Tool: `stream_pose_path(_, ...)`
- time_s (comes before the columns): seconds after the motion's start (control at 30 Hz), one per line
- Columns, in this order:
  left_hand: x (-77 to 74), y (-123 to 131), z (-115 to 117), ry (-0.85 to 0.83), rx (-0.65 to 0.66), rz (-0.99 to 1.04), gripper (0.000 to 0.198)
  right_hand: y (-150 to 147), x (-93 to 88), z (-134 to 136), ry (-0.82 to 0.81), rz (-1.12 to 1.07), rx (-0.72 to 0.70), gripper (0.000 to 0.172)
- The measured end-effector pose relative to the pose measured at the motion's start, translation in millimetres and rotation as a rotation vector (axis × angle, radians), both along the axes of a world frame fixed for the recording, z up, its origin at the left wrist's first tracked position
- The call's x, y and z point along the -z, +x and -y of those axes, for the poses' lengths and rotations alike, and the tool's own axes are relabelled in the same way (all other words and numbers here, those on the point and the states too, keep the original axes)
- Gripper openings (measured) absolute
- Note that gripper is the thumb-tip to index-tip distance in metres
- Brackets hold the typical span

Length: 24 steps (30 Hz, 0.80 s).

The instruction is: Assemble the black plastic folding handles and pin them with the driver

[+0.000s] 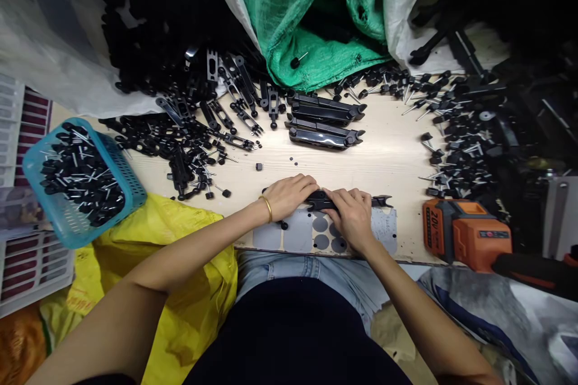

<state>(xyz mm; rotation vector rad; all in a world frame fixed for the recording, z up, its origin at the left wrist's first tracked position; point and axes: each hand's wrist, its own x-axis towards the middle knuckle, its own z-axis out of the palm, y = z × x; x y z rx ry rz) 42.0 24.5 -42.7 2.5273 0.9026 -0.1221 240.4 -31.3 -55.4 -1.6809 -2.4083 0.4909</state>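
Head view: left hand (294, 195) and right hand (353, 212), fingers curled closed, grip a long black plastic bar (320, 200). Bar is at near edge of pale wooden tabletop (392, 138), left of orange-and-black battery pack (481, 240).

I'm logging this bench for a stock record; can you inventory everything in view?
black bar: one, black, at the hands
black assemblies: at least two, black, mid-table
slotted brackets: many, black, left-back
knobs: many, black with metal pins, right, left and in the basket
basket: one, teal, left
power tool: one, orange and black, right
yellow bag: one, lower left
green sack: one, back
white sacks: count unclear, back
crates: count unclear, white, left edge
grey patches: several, table's near edge
table: one, pale wood, centre
bracelet: one, gold, left wrist
left hand: one, bare, centre
right hand: one, bare, right of it
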Motion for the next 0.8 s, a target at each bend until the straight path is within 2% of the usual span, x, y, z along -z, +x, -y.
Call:
stream_pose_path(0.23, 0.1, -1, -3, 0.020, 0.010, 0.019, 0.038, -3, -1.0, 7, 0.005, -0.011, 0.019, 0.039)
stream_pose_path(0.33, 2.6, 1, -14, 0.027, 0.026, 0.035, 0.039, 16, -10.3, 1, -0.076, -0.200, 0.009, 0.043)
stream_pose_path(0.37, 3.6, 4, -19, 0.030, 0.031, 0.035, 0.040, 28, -13.9, -7, -0.094, -0.270, 0.046, 0.041)
stream_pose_path(0.43, 4.3, 11, -28, 0.035, 0.044, 0.036, 0.041, 58, -19.8, -34, -0.035, -0.317, 0.232, 0.035)
stream_pose_path(0.5, 1.4, 21, -34, 0.030, 0.072, 0.054, 0.044, 89, -22.1, -76, 0.148, -0.194, 0.501, 0.033)
stream_pose_path(0.57, -5.4, 30, -33, 0.009, 0.108, 0.097, 0.052, 110, -19.2, -127, 0.249, -0.027, 0.657, 0.039)
stream_pose_path(0.63, -13.8, 33, -27, -0.006, 0.136, 0.175, 0.063, 115, -13.5, -175, 0.183, 0.073, 0.727, 0.041)
stream_pose_path(0.7, -20.3, 28, -18, 0.011, 0.121, 0.263, 0.061, 109, -10.0, -213, 0.097, 0.123, 0.724, 0.037)
stream_pose_path(0.77, -22.7, 13, -9, 0.065, 0.017, 0.329, 0.047, 103, -11.6, -235, 0.054, 0.127, 0.709, 0.035)
stream_pose_path(0.8, -22.2, 1, -6, 0.096, -0.077, 0.346, 0.041, 102, -14.2, -240, 0.058, 0.116, 0.708, 0.035)
